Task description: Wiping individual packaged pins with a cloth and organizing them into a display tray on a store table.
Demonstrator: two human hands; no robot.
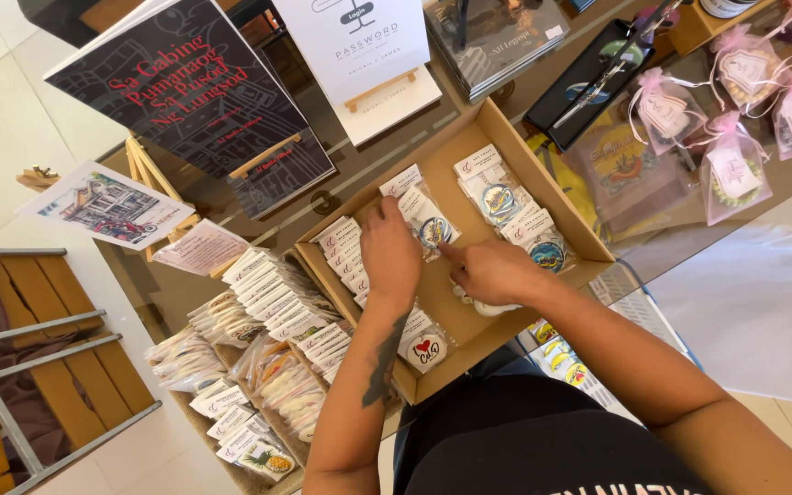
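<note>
I am looking at a small clear packet (430, 223) with a white paper top and a round blue sticker inside. It is lying in the middle of a flat brown cardboard box (556, 209), near the back. My left hand (390, 252) is reaching over it, palm down, with the fingers curled and the tips pinching the top edge of the packet. My left arm is coming straight up from below, and a dark tattoo is showing on it. My right hand (492, 272) is coming in from the right side. Its pointing finger is sticking out and touching the bottom of the same packet, and the other fingers are folded in over something small and white that I am not seeing well.

More packets (517, 213) like it are lying in a row on the right side of the box, and a stack of white-topped ones (343, 249) is sitting on the left side. Outside the box, more piles of packets (272, 298) are standing on the left. Pink gift bags (733, 170) are sitting far to the right, and a dark book (176, 82) is standing on a wooden stand behind
</note>
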